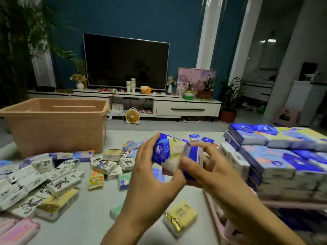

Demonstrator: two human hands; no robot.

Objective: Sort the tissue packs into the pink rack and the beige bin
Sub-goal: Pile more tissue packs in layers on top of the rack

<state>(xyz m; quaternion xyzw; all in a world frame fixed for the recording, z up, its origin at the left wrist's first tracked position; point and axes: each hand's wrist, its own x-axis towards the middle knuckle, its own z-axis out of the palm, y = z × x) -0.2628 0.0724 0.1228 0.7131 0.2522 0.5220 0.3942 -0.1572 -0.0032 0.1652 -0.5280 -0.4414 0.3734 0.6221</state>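
Observation:
Both hands hold a blue and white tissue pack (170, 152) above the middle of the table. My left hand (152, 172) grips its left end and my right hand (210, 167) grips its right end. The beige bin (53, 128) stands at the far left of the table, and nothing shows inside it from this angle. The pink rack (292, 204) is at the right, stacked with several blue and white packs (283, 156). Loose tissue packs (58, 175) of several designs lie scattered over the left and middle of the table.
A yellow pack (180, 218) lies near the front edge between my forearms, and pink packs (17, 232) sit at the front left corner. Beyond the table are a TV stand (187, 106) with a television, a small fan (132, 116) and potted plants.

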